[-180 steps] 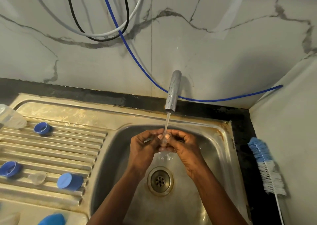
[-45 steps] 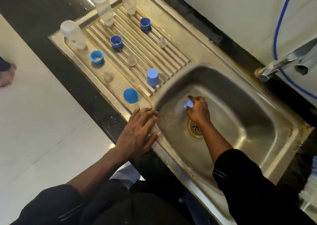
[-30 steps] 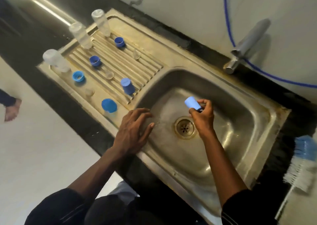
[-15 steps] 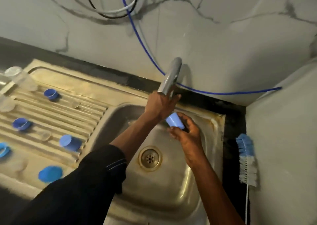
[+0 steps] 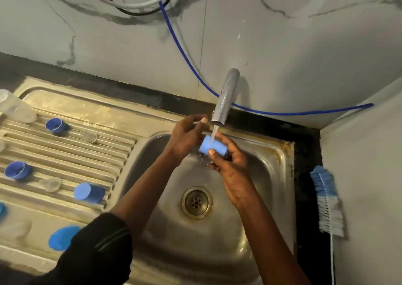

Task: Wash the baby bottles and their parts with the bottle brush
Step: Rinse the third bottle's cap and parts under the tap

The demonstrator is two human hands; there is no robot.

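Half a second before, my left hand [image 5: 187,137] had been up at the spout [image 5: 226,97] and no water ran. Now a stream [image 5: 214,133] fell onto the blue bottle cap [image 5: 214,147], and that hand had dropped to the cap's left end. My right hand [image 5: 230,165] gripped the cap over the back of the sink basin [image 5: 267,187], thumb on top, fingers curled behind. Whether my left fingers pinched the cap or only steadied it, I could not tell. I judged this cap to be in its rinse. The spout's mouth hung just above my hands, and open room lay toward the drain [image 5: 196,202]. The bottle brush [image 5: 326,202] lay right of the sink, well apart.
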